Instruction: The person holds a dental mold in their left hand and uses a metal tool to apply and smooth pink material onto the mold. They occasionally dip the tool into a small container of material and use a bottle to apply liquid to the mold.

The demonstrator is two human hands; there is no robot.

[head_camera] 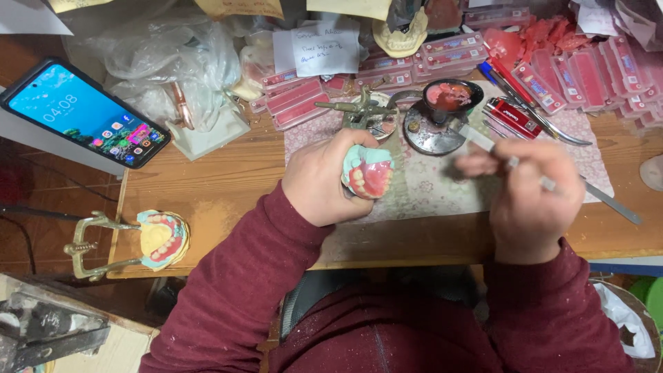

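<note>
Pink wax and white teeth show on the small denture model [368, 173] that the left hand [324, 179] holds. The fingers are wrapped tight around its pale green base, and the teeth face up toward the camera. The model is up off the table, over a cloth mat [442, 186] with little flowers on it.

The right hand [528, 193] is closed around a thin metal tool [545, 181]. This hand looks blurry, so it is hard to see just how the fingers sit on the tool. One end of the tool points up and left, toward a small dark bowl [452, 97] with pink wax inside. The other end sticks out to the right, past the hand. The tool is not touching the denture model; the two hands are apart.

Both arms wear dark red sleeves [235, 290].

Near the left edge of the wooden table [207, 186], a second denture model [164, 238] sits in a brass frame [90, 245]. A phone [83, 114] with a lit screen lies at the far left. Behind the mat are many flat pink and red strips of spare teeth [297, 97], a clear plastic bag [173, 62], a white paper note [324, 48] and a red lighter [514, 117].
</note>
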